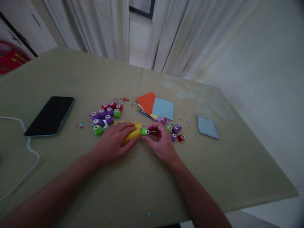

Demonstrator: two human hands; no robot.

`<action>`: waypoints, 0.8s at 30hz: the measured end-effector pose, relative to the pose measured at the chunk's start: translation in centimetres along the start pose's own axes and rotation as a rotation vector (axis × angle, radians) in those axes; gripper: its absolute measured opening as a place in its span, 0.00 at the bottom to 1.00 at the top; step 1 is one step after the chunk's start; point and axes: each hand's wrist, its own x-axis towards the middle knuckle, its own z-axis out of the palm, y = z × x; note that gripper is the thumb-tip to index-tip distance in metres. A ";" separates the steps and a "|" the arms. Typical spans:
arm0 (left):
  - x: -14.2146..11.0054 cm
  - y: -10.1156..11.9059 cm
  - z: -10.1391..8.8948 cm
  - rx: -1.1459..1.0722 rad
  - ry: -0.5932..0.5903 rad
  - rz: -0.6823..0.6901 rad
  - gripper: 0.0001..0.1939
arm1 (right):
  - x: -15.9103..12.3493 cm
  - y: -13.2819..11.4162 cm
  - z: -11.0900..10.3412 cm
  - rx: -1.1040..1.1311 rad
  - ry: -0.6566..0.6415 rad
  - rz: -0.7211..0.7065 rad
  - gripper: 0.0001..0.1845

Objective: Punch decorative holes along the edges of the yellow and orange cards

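A person's two bare hands are working at the middle of a pale worktop (pixel 118 196). The left hand (pixel 116 139) is lying over a yellow punch (pixel 130 136), its fingers wrapping the body and gripping it; a yellow card (pixel 118 122) with a dotted edge is showing just beyond. The right hand (pixel 163 142) is bending its fingers and thumb in toward a small green punch (pixel 143 131) sitting at the yellow one's right end; whether they are gripping it or only touching cannot be told. To the left, a cluster of red, purple and green punches (pixel 102 113) is standing close by; a smaller cluster (pixel 175 129) is resting just right of the right hand. Coloured sheets (pixel 163 108) are overlapping on the far side, with confetti (pixel 81 124) scattering around. Farther right, a pale blue card (pixel 207 127) is lying flat; at far left, a dark tablet (pixel 51 115) is resting beside a white cable (pixel 35 155).
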 end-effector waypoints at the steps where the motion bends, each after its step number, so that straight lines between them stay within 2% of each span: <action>1: 0.0 0.0 0.0 -0.003 0.001 -0.001 0.22 | 0.0 0.0 0.0 -0.007 -0.003 -0.004 0.17; 13: 0.0 0.1 -0.1 -0.043 -0.001 -0.019 0.22 | -0.1 -0.6 -0.2 -0.104 -0.035 -0.059 0.14; 20: -0.1 0.0 0.1 -0.022 -0.006 0.004 0.24 | 0.1 -1.2 -1.6 -0.285 -0.173 -0.074 0.13; 24: -0.3 -0.1 0.2 0.000 -0.024 0.019 0.25 | 0.1 -1.3 -2.0 -0.354 -0.202 -0.075 0.12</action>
